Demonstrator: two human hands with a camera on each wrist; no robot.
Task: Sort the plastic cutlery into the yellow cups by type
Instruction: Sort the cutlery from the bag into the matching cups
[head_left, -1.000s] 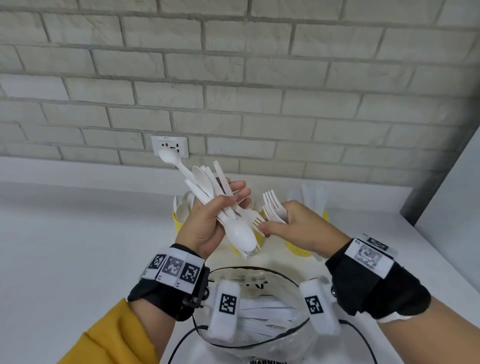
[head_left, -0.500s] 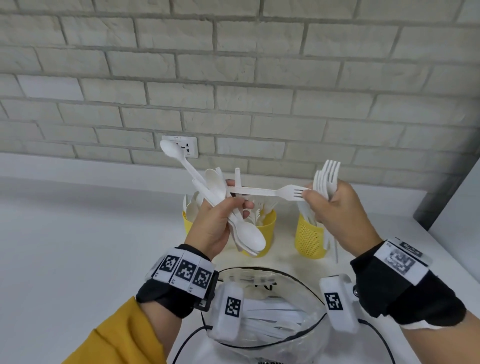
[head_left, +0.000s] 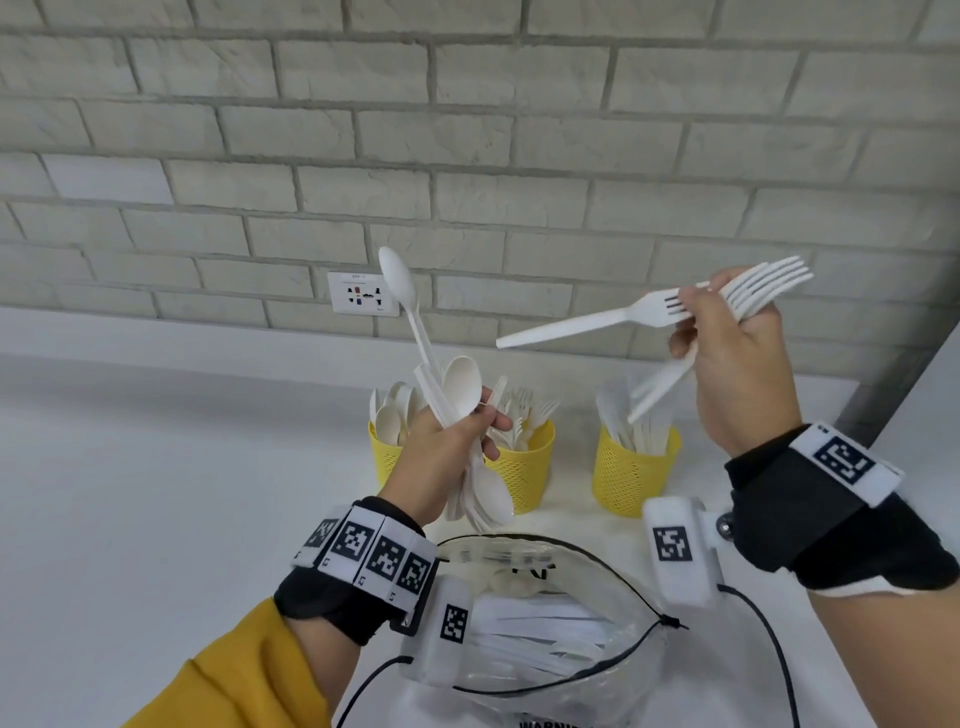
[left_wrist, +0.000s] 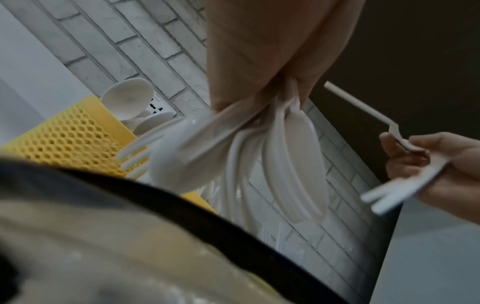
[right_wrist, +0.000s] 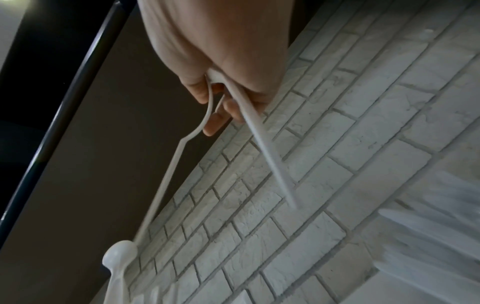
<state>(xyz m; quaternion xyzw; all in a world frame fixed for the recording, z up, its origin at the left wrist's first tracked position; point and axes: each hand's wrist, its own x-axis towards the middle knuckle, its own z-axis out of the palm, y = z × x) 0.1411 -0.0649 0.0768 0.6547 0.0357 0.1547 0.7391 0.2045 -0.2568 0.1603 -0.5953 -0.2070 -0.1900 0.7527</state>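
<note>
I am mid-sort, with both hands raised above the counter (head_left: 156, 467). My left hand (head_left: 441, 457) is wrapped round a mixed bundle (head_left: 457, 395), mostly spoons; the left wrist view shows at least one fork's tines in it too. My right hand (head_left: 737, 374) holds a stack of forks (head_left: 769, 283), tines pointing right, and pinches one loose fork (head_left: 587, 325) by its head, the handle sticking out leftward in the gap between my hands.

Three yellow cups stand behind my hands: the left cup (head_left: 384, 457) holds spoons, the middle cup (head_left: 530, 462) forks, the right cup (head_left: 628, 473) what look like knives. So I judge the step in hand is collecting forks in the right hand. The next move calls for turning that loose fork to lie with the stack, then lowering the lot into the middle cup, which means reaching past the left hand without knocking its bundle.

The left hand covers much of the left and middle cups. A clear bag (head_left: 545, 623) sits below my wrists, cut off at the frame's bottom, with more white cutlery inside; I cannot sort it by type through the plastic. The right wrist view is smeared, so I cannot count the forks held.
</note>
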